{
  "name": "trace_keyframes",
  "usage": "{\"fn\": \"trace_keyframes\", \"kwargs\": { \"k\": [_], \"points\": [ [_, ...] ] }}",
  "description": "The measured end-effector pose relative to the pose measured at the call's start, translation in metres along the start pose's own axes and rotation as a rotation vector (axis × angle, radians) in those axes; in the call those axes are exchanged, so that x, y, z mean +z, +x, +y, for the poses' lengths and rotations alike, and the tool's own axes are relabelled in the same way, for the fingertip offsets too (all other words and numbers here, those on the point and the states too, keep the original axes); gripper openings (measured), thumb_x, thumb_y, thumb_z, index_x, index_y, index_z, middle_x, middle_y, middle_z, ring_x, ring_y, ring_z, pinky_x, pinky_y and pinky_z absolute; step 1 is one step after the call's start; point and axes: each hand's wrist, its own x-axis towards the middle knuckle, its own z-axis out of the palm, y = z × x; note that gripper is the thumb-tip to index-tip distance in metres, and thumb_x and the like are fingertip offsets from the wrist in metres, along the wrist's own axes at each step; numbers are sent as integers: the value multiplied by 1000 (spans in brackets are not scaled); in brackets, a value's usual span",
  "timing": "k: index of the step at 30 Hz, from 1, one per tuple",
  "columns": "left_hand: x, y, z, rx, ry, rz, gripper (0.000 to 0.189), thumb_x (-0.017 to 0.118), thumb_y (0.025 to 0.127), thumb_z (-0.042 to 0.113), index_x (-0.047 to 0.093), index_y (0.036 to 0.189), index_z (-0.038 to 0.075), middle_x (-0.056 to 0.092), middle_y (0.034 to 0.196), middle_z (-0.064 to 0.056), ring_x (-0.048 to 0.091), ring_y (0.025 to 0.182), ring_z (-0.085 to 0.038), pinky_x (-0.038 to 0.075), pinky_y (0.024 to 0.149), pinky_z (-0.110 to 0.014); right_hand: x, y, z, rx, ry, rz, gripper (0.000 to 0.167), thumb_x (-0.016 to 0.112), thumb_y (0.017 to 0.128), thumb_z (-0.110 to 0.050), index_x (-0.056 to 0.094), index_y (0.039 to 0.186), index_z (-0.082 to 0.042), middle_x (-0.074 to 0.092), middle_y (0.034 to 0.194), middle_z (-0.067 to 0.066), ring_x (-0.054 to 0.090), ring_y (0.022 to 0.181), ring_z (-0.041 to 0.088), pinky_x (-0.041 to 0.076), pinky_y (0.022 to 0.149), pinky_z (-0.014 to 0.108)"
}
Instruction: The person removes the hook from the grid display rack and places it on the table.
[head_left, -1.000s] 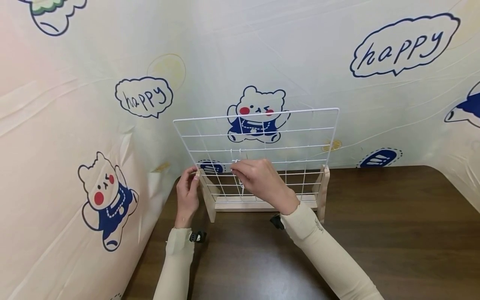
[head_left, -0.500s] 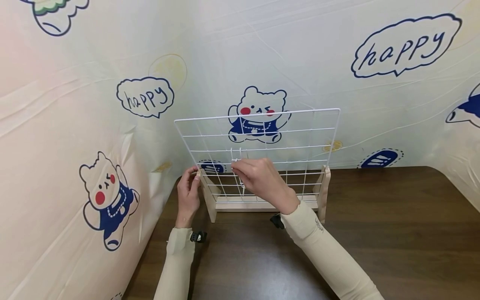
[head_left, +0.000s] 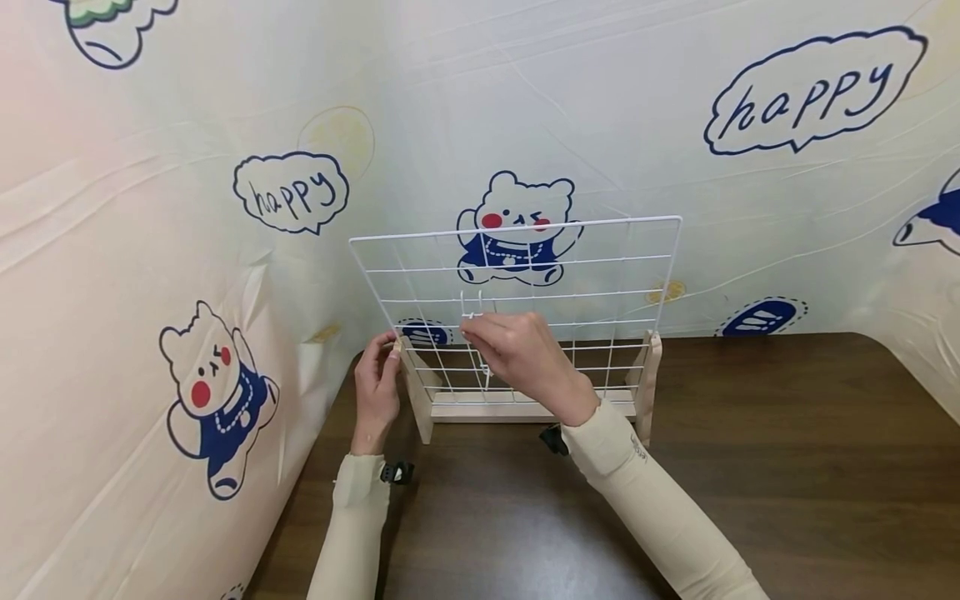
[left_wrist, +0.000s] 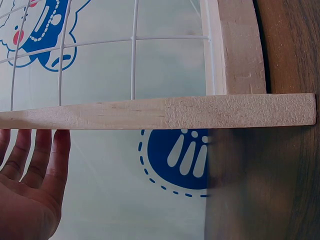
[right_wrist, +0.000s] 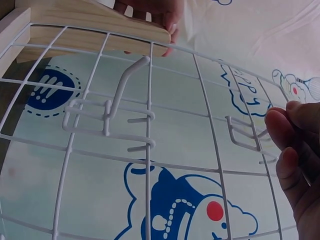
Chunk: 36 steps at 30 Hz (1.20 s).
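Observation:
A white wire grid panel (head_left: 570,267) stands upright in a pale wooden stand (head_left: 525,411). My left hand (head_left: 377,387) grips the top of the stand's left upright (left_wrist: 165,114). In front of the grid, my right hand (head_left: 525,358) pinches a white wire hook (head_left: 472,307) between thumb and fingertips. The right wrist view shows this hook's bent frame (right_wrist: 245,135) against the grid bars, its front end hidden by the fingers; whether it is seated cannot be told. A second white hook (right_wrist: 107,117) hangs lower on the grid.
The stand rests on a dark brown wooden table (head_left: 480,517). Behind it and to the left hangs a pale cloth (head_left: 420,100) printed with bears and the word "happy". Each wrist wears a black strap device, the left one (head_left: 397,473) near the table.
My right hand and the hook's two prongs have risen very slightly against the grid. My left hand stays on the upright.

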Motion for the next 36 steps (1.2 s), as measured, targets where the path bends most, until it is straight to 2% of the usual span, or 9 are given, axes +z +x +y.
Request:
{"fn": "trace_keyframes", "kwargs": {
  "k": [15, 28, 36],
  "points": [
    [0, -1, 0, 8, -6, -1, 27, 49, 102, -4, 61, 122, -18, 65, 110, -37, 58, 84, -8, 45, 75, -11, -1, -1, -3, -19, 7, 12, 11, 74, 95, -7, 79, 105, -6, 82, 94, 7, 79, 79, 17, 60, 71, 22],
    [0, 2, 0, 11, -7, 0, 27, 49, 102, -4, 60, 122, -19, 65, 111, -36, 59, 86, -8, 44, 76, -10, -6, -4, -3, -57, -19, 36, 10, 76, 92, -4, 79, 102, -4, 82, 92, 8, 79, 79, 18, 61, 70, 24],
    [0, 1, 1, 6, -7, -1, 27, 49, 102, -5, 61, 123, -18, 65, 113, -37, 60, 87, -10, 45, 76, -10, -8, -10, -5, -67, -19, 34, 11, 76, 92, -5, 79, 103, -4, 80, 85, 5, 74, 70, 15, 58, 65, 21]
  ]
}}
